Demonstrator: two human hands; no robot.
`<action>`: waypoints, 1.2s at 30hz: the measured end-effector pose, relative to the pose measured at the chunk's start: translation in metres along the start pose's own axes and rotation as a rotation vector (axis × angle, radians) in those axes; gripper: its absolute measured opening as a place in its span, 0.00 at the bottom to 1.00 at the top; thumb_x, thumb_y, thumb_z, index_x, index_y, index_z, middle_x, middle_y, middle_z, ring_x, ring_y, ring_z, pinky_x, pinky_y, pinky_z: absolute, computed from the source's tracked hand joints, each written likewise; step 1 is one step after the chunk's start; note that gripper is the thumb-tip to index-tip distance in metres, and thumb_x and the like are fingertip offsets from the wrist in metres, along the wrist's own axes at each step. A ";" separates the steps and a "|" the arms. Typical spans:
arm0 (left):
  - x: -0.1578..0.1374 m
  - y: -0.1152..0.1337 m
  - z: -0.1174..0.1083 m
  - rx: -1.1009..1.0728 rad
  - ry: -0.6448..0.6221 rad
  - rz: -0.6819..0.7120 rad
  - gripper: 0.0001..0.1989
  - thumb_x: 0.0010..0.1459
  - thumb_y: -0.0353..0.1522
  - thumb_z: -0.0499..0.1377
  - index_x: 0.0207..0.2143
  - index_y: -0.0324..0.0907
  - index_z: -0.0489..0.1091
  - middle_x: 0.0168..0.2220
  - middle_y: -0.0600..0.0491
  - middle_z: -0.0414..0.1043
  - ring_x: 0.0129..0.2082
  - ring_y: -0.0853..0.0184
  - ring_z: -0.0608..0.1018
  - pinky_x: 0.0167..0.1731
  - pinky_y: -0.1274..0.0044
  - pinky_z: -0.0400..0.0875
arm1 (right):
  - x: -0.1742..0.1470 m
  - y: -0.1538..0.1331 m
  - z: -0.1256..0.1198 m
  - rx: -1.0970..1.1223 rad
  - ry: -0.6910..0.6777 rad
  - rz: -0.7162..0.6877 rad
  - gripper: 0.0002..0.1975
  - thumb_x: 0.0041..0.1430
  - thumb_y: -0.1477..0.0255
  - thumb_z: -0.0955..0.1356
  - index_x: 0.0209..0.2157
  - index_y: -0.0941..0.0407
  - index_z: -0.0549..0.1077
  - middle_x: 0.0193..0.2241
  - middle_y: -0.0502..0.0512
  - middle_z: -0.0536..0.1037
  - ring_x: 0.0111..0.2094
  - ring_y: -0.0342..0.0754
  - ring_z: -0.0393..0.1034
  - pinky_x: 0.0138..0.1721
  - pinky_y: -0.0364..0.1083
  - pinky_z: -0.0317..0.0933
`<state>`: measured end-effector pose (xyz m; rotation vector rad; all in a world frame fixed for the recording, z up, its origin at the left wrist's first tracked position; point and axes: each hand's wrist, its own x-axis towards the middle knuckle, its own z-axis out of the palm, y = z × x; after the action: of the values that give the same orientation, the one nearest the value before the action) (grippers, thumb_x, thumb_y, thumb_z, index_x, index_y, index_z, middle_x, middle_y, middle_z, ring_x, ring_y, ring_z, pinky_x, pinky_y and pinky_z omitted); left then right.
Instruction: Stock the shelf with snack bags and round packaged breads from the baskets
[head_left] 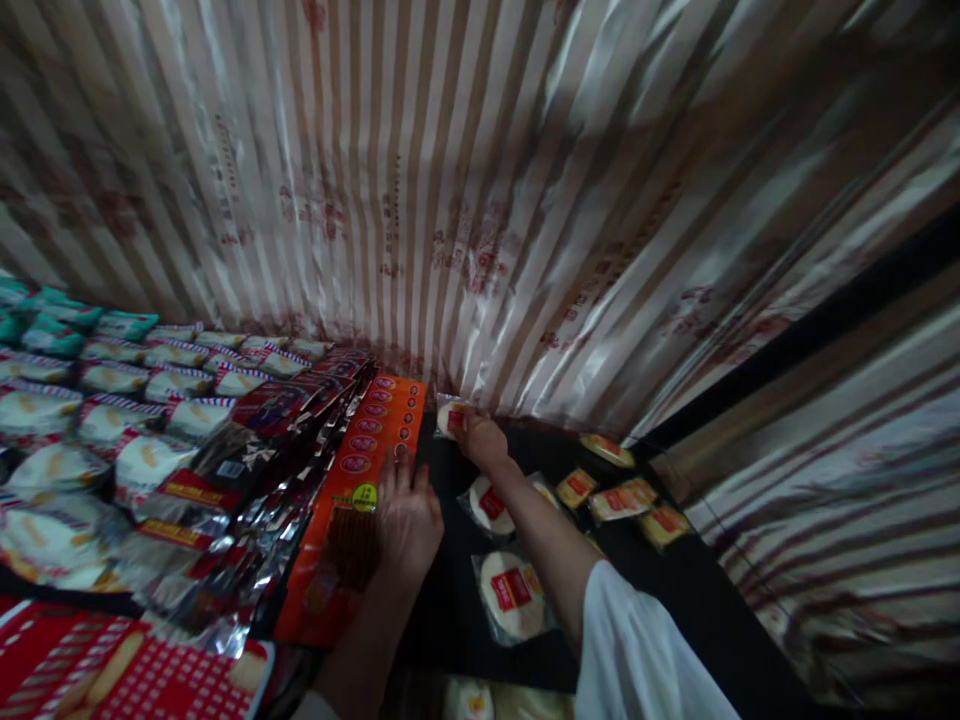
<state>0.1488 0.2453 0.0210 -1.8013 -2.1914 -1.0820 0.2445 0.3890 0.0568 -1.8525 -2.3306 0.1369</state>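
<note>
My right hand (484, 440) reaches to the back of the black table and grips the edge of a small wrapped round snack (450, 418), pale with a red label. My left hand (409, 520) lies flat with fingers stretched out over a long orange snack bag (375, 425). Under and beside my right forearm are more wrapped round snacks, one (491, 500) nearer the back and a larger-looking one (511, 595) closer to me. My forearm partly covers others.
Several yellowish wrapped snacks (622, 498) lie to the right on the black table (675, 590). Overlapping dark red bags (262, 420) and rows of white packs (112, 420) fill the left. A red patterned bag (135, 665) is at the front left. Striped plastic sheeting (450, 180) hangs behind.
</note>
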 end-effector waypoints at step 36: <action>-0.013 0.073 0.000 -0.191 -0.499 -0.169 0.22 0.57 0.27 0.50 0.55 0.35 0.63 0.57 0.42 0.63 0.56 0.58 0.65 0.54 0.71 0.62 | -0.121 0.076 -0.027 0.192 0.114 0.095 0.22 0.60 0.68 0.61 0.53 0.62 0.67 0.44 0.63 0.75 0.44 0.53 0.70 0.44 0.49 0.64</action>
<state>0.2176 0.2376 0.0470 -2.1991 -2.6352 -0.9805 0.3492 0.2879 0.0618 -1.8261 -2.0764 0.2502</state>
